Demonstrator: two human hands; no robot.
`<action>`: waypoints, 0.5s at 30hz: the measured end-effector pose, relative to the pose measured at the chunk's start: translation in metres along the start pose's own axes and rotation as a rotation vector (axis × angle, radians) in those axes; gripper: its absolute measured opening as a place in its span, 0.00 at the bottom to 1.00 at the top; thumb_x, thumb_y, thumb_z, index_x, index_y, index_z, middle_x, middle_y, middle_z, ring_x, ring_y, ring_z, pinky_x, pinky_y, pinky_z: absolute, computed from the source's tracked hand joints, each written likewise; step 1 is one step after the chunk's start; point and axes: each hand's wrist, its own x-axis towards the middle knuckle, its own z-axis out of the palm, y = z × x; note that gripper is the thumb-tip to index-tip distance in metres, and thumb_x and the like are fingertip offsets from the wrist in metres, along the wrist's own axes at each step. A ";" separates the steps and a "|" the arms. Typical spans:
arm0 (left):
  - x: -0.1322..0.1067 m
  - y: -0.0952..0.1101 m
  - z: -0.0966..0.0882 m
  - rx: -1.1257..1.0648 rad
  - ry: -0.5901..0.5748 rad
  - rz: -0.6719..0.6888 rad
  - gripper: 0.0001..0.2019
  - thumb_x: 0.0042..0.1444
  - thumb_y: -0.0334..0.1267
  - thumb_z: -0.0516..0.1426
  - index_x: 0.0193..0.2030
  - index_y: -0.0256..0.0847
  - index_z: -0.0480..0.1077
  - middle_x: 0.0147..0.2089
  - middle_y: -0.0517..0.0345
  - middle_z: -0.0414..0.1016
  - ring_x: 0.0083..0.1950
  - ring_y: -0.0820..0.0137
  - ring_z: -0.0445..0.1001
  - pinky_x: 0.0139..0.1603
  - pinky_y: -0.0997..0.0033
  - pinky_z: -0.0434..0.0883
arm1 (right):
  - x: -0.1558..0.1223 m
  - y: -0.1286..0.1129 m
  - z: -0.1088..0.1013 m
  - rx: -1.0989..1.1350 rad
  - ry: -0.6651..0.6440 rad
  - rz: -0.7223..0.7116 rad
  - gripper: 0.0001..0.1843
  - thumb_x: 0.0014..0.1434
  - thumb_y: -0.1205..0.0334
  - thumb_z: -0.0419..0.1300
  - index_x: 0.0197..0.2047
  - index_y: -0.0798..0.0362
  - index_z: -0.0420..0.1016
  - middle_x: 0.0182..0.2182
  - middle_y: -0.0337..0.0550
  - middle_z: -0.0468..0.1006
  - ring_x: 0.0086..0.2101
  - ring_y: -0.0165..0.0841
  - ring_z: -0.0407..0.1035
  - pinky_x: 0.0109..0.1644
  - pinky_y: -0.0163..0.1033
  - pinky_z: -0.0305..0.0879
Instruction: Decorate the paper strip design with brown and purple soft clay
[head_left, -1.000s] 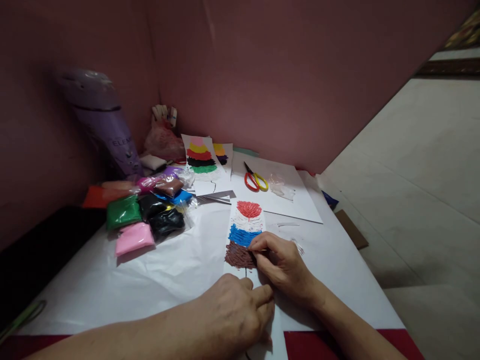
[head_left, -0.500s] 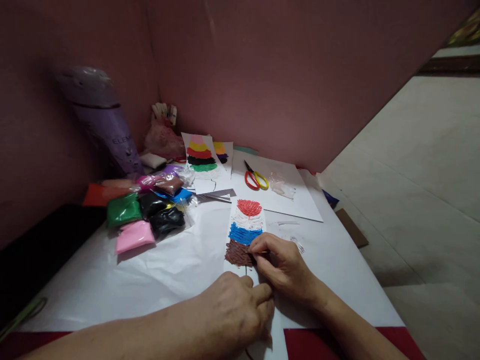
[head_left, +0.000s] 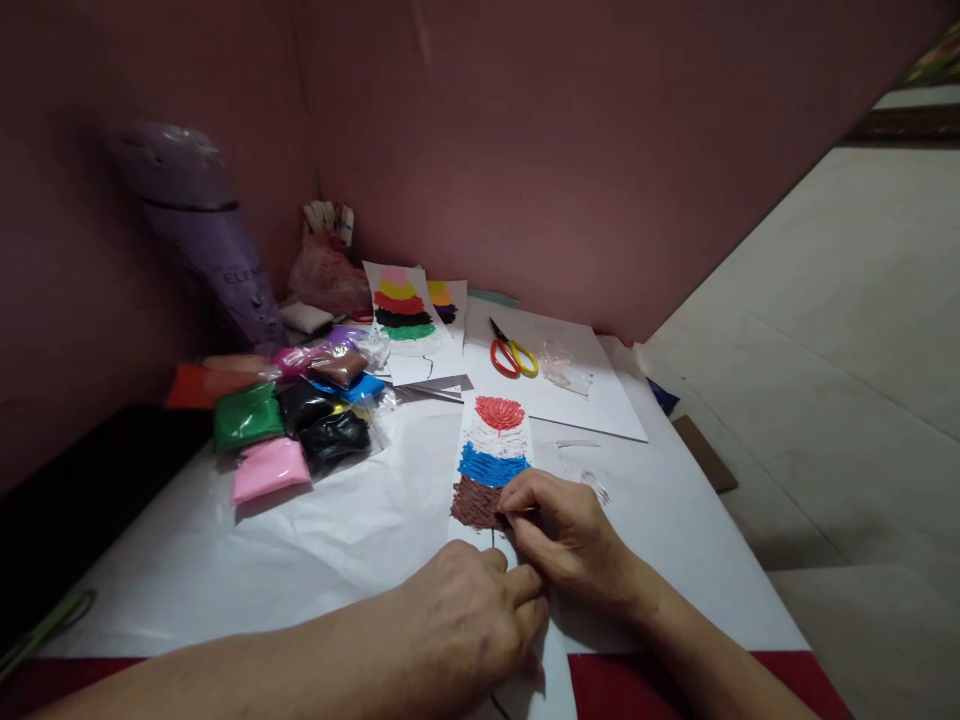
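Observation:
A white paper card (head_left: pixel 469 412) lies before me with textured bands of red, white, blue and brown clay-like material. The brown band (head_left: pixel 474 503) is the nearest to me, with a dark line drawn below it. My right hand (head_left: pixel 564 530) touches the right side of this band, thumb and forefinger pinched together; whatever sits between the tips is hidden. Lower on the card rests my left hand (head_left: pixel 480 610), its fingers curled under and close to the right hand. What those fingers grip, if anything, is out of sight.
Clear packets of coloured clay, including a pink one (head_left: pixel 271 472) and a green one (head_left: pixel 247 418), lie at left. Scissors (head_left: pixel 513 354) rest on a white sheet (head_left: pixel 607 400) behind the card. Finished-looking banded card (head_left: pixel 405 365) leans back-left, near a purple bottle (head_left: pixel 217 260).
My right hand's fingertips have shifted very slightly against the brown band. My left hand stays on the card, and the view has tilted a little.

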 end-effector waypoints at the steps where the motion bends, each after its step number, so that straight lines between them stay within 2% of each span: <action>1: 0.000 0.000 0.000 -0.001 -0.001 -0.001 0.09 0.61 0.42 0.56 0.38 0.37 0.67 0.33 0.56 0.73 0.29 0.67 0.71 0.25 0.67 0.61 | 0.000 0.000 0.000 -0.002 0.000 -0.001 0.11 0.52 0.77 0.51 0.32 0.51 0.67 0.28 0.41 0.73 0.29 0.31 0.67 0.33 0.39 0.66; 7: 0.000 0.001 -0.002 -0.010 -0.013 -0.002 0.05 0.61 0.36 0.56 0.37 0.36 0.68 0.32 0.54 0.73 0.30 0.69 0.71 0.27 0.69 0.63 | 0.000 -0.004 -0.002 -0.008 -0.017 -0.009 0.10 0.52 0.76 0.51 0.32 0.51 0.67 0.29 0.41 0.73 0.30 0.32 0.67 0.34 0.39 0.67; 15: -0.001 0.001 -0.003 -0.009 -0.033 0.007 0.06 0.61 0.37 0.57 0.39 0.36 0.67 0.33 0.55 0.73 0.31 0.68 0.72 0.27 0.69 0.63 | -0.001 -0.004 -0.002 -0.001 -0.037 -0.040 0.11 0.52 0.77 0.51 0.32 0.51 0.67 0.28 0.42 0.73 0.29 0.32 0.68 0.33 0.38 0.66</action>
